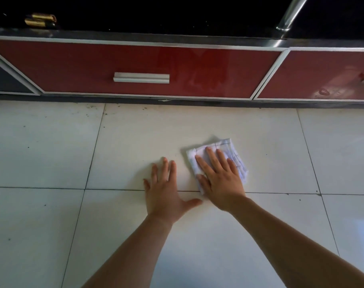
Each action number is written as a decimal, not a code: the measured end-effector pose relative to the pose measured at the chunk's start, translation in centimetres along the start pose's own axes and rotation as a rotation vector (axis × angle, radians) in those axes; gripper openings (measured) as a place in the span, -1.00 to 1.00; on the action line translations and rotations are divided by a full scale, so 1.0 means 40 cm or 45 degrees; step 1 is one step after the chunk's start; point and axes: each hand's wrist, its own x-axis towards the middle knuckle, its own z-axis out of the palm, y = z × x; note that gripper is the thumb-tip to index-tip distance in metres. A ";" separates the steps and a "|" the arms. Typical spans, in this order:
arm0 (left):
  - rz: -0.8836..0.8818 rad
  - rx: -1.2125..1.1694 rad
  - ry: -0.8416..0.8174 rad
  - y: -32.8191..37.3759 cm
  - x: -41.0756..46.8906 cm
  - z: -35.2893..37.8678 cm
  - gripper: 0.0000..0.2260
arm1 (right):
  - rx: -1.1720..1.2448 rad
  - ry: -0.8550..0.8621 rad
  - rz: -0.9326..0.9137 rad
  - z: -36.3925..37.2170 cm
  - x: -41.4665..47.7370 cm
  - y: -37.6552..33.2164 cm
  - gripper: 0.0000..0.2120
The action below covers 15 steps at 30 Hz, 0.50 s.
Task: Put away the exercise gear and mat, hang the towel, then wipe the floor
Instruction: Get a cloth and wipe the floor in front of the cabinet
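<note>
While left grip rests spread on floor, right grip, flat-fingered, presses near-square skewed cloth.

Dim overall, esp. top band at 12 o'clock, nearly black. Soft bluish glare on floor twd 4 o'clock; faint sheen w/ reflection on red drawer front. Slightly soft throughout. Wide-angle bowing of cabinet edge twd 9 & 3 o'clock.
</note>
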 end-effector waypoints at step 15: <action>-0.133 -0.169 0.063 -0.042 -0.025 -0.009 0.29 | 0.237 0.054 -0.048 -0.021 0.145 -0.113 -0.54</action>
